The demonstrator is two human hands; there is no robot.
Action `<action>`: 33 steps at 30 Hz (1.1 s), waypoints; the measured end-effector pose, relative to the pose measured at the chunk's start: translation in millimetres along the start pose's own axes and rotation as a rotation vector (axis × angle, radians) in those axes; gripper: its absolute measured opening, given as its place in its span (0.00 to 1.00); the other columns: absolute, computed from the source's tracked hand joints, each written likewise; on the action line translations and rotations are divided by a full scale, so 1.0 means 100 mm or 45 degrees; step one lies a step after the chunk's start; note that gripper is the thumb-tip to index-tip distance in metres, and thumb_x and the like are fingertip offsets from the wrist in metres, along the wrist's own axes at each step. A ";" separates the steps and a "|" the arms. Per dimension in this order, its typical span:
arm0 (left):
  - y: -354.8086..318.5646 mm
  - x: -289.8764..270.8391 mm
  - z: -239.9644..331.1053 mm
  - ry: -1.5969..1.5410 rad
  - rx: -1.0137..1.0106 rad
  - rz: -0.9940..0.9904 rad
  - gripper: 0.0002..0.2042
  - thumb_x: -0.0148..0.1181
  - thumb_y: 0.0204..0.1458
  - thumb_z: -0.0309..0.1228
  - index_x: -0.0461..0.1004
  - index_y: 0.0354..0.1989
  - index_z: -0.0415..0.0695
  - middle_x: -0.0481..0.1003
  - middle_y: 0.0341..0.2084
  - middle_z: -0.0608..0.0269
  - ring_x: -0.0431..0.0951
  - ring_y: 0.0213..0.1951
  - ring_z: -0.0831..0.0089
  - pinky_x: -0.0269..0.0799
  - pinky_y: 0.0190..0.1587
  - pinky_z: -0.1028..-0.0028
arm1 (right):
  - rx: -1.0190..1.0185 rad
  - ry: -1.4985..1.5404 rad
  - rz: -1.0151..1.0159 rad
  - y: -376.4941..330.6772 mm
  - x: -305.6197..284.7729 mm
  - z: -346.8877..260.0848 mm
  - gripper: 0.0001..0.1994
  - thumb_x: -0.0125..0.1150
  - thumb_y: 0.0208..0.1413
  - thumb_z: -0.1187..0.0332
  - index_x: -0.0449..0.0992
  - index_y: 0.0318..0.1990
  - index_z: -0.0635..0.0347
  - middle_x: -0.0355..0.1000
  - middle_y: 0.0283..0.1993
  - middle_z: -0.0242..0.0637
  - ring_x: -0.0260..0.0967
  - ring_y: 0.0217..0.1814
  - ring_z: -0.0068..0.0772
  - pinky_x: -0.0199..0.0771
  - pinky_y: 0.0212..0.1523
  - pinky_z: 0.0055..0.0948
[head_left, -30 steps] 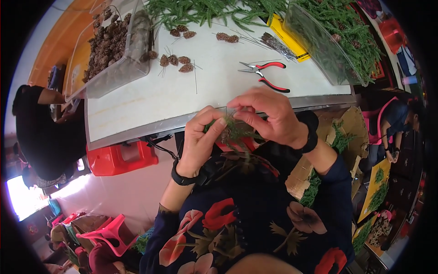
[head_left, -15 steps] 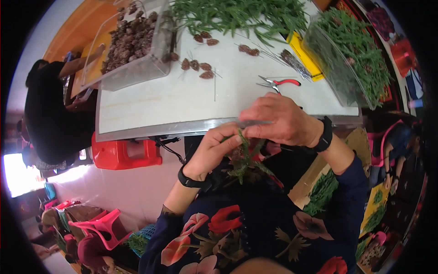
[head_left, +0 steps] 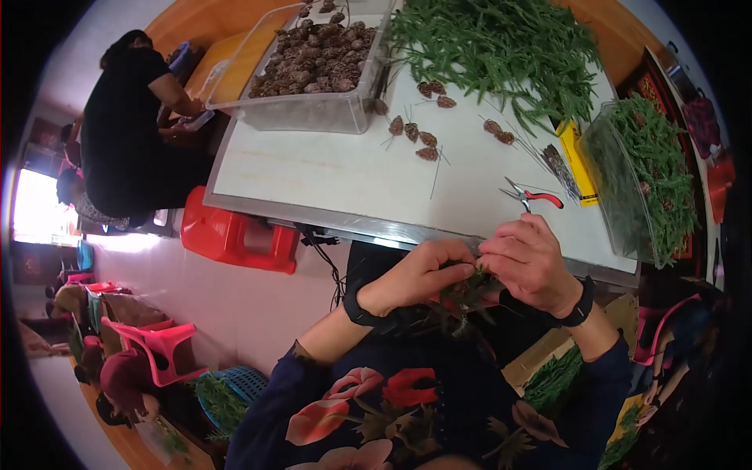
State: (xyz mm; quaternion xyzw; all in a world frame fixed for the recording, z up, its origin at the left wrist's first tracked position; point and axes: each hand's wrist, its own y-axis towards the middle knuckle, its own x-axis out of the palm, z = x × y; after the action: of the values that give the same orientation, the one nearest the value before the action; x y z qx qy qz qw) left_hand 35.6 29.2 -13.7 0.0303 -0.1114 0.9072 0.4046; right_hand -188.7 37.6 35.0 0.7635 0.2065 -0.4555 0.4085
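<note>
Both hands meet just off the table's front edge, fingertips pinched together. My left hand (head_left: 429, 274) is closed on a green artificial pine sprig (head_left: 464, 301) that hangs below the fingers toward my lap. On its right, my right hand (head_left: 529, 265) is closed at the top of the same sprig; whether a wire lies between its fingers is hidden. Something brownish shows among the needles, too dim to make out. Beyond the right hand, pliers (head_left: 540, 197) with a red handle lie on the white table (head_left: 329, 168). Several wired pinecones (head_left: 427, 141) lie farther back.
A clear bin of pinecones (head_left: 317, 63) stands at the back left, beside loose green sprigs (head_left: 501, 47). Another clear bin of greenery (head_left: 650, 172) stands right, next to a yellow packet (head_left: 578, 168) and wires. A red stool (head_left: 235, 235) sits under the left edge; a person (head_left: 129, 133) stands beyond.
My view has shifted, so the table appears farther right. My right hand has come down from above the left to beside it, and the sprig hangs lower under the fingers.
</note>
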 end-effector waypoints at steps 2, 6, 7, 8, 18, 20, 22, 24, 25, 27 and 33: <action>0.01 -0.01 0.00 0.015 0.013 -0.012 0.08 0.53 0.62 0.29 0.74 0.40 0.37 0.70 0.28 0.72 0.67 0.33 0.85 0.65 0.36 0.81 | 0.023 0.022 0.002 -0.02 0.01 0.00 0.11 0.65 0.37 0.76 0.77 0.32 0.54 0.75 0.40 0.26 0.70 0.45 0.37 0.66 0.46 0.40; 0.02 0.01 -0.02 0.052 0.066 -0.049 0.08 0.53 0.62 0.30 0.73 0.40 0.37 0.69 0.28 0.72 0.67 0.33 0.85 0.64 0.36 0.81 | 0.091 0.104 0.003 -0.03 0.02 0.00 0.11 0.66 0.35 0.77 0.77 0.31 0.54 0.75 0.40 0.26 0.70 0.44 0.37 0.67 0.45 0.39; 0.03 0.01 -0.03 0.061 0.094 -0.056 0.09 0.53 0.62 0.31 0.73 0.40 0.38 0.69 0.28 0.72 0.66 0.33 0.85 0.64 0.36 0.81 | 0.107 0.143 0.002 -0.03 0.02 0.01 0.11 0.66 0.35 0.77 0.77 0.31 0.54 0.76 0.40 0.26 0.70 0.44 0.37 0.67 0.45 0.39; 0.04 0.02 -0.04 0.070 0.123 -0.062 0.09 0.52 0.62 0.31 0.73 0.40 0.38 0.69 0.28 0.73 0.66 0.33 0.85 0.63 0.36 0.81 | 0.124 0.182 0.001 -0.04 0.03 0.01 0.12 0.66 0.34 0.78 0.77 0.30 0.54 0.76 0.40 0.26 0.70 0.44 0.37 0.67 0.45 0.38; 0.03 0.07 -0.06 -0.146 -0.046 -0.089 0.09 0.54 0.60 0.31 0.74 0.38 0.36 0.71 0.27 0.67 0.69 0.31 0.79 0.66 0.32 0.77 | 0.049 0.383 -0.108 -0.05 0.00 0.06 0.12 0.67 0.39 0.76 0.74 0.34 0.56 0.73 0.39 0.29 0.70 0.43 0.37 0.67 0.43 0.34; 0.02 0.08 -0.07 -0.080 -0.003 -0.081 0.09 0.55 0.59 0.31 0.73 0.37 0.36 0.72 0.27 0.64 0.72 0.30 0.75 0.66 0.31 0.76 | 0.125 0.386 -0.149 -0.07 0.01 0.03 0.12 0.65 0.40 0.76 0.73 0.35 0.57 0.72 0.36 0.31 0.69 0.42 0.38 0.66 0.43 0.35; 0.04 0.09 -0.09 0.086 0.108 -0.031 0.08 0.56 0.58 0.30 0.73 0.37 0.37 0.71 0.27 0.64 0.71 0.30 0.74 0.65 0.32 0.76 | 0.147 0.342 -0.164 -0.08 0.01 0.00 0.11 0.64 0.41 0.76 0.73 0.35 0.58 0.71 0.35 0.32 0.69 0.41 0.38 0.66 0.43 0.36; 0.06 0.12 -0.11 0.414 0.335 0.063 0.06 0.57 0.57 0.29 0.74 0.36 0.39 0.70 0.26 0.64 0.69 0.29 0.72 0.63 0.32 0.75 | 0.198 0.249 -0.194 -0.11 0.00 -0.04 0.10 0.63 0.43 0.76 0.71 0.35 0.58 0.70 0.34 0.33 0.69 0.40 0.39 0.66 0.42 0.37; 0.06 0.13 -0.11 0.409 0.334 0.048 0.06 0.57 0.57 0.29 0.74 0.36 0.39 0.70 0.26 0.64 0.69 0.29 0.72 0.63 0.32 0.75 | 0.213 0.246 -0.193 -0.12 0.03 -0.05 0.10 0.63 0.43 0.76 0.71 0.35 0.58 0.70 0.34 0.33 0.69 0.40 0.39 0.66 0.42 0.37; 0.08 0.18 -0.05 0.850 0.514 0.254 0.05 0.59 0.53 0.27 0.74 0.35 0.40 0.70 0.26 0.59 0.70 0.29 0.63 0.64 0.33 0.70 | 0.370 0.239 -0.199 -0.18 0.11 -0.06 0.09 0.61 0.42 0.78 0.71 0.33 0.59 0.70 0.33 0.36 0.69 0.40 0.43 0.65 0.44 0.37; 0.05 0.29 0.01 1.310 0.552 0.415 0.06 0.61 0.48 0.24 0.75 0.35 0.40 0.69 0.26 0.55 0.71 0.31 0.53 0.65 0.34 0.62 | 0.696 0.474 -0.220 -0.18 0.22 -0.05 0.07 0.60 0.49 0.77 0.70 0.35 0.60 0.71 0.33 0.38 0.71 0.36 0.42 0.68 0.37 0.32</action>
State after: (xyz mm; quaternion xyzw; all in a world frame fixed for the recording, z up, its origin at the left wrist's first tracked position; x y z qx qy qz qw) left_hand 11.9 46.9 -9.8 -0.3498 0.2844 0.8580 0.2462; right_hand -187.6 50.6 9.0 0.8946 0.2115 -0.3798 0.1039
